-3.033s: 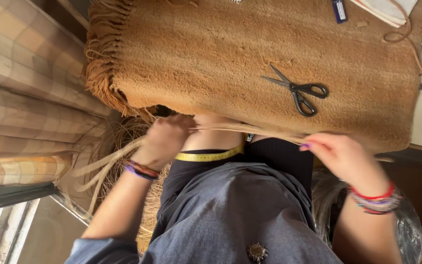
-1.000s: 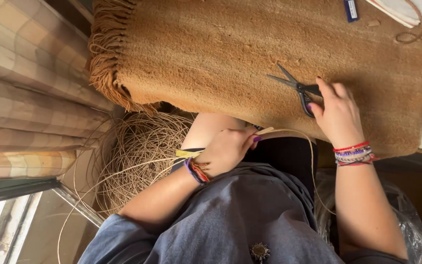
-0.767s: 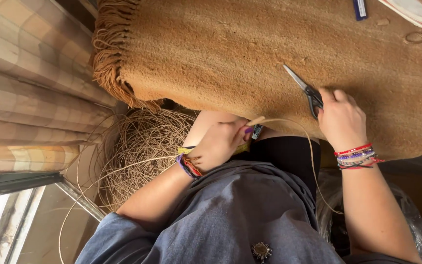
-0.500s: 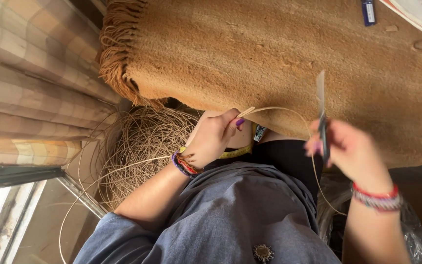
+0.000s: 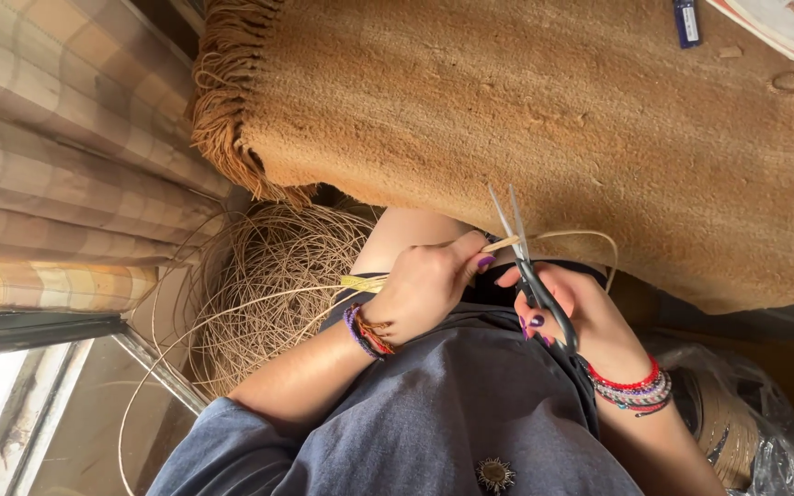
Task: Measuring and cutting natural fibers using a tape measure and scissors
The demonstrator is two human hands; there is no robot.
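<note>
My left hand (image 5: 429, 285) pinches a thin pale cane strand (image 5: 558, 235) near its end, over my lap. My right hand (image 5: 581, 308) grips black-handled scissors (image 5: 526, 266), whose blades point up and are slightly parted around the strand just beside my left fingertips. The strand loops to the right behind my right hand. Both wrists carry beaded bracelets. A big tangled coil of the same cane (image 5: 268, 294) lies on the floor left of my knee.
A brown woolly cloth with a fringe (image 5: 544, 119) covers the table ahead. A dark blue pen-like object (image 5: 686, 22) and papers (image 5: 783, 23) lie at its far end. A checked curtain (image 5: 57, 156) hangs left. A clear plastic bag (image 5: 746, 432) sits lower right.
My right hand lifted the scissors off the cloth and brought them down to the strand. My left hand raised the strand's end toward the blades.
</note>
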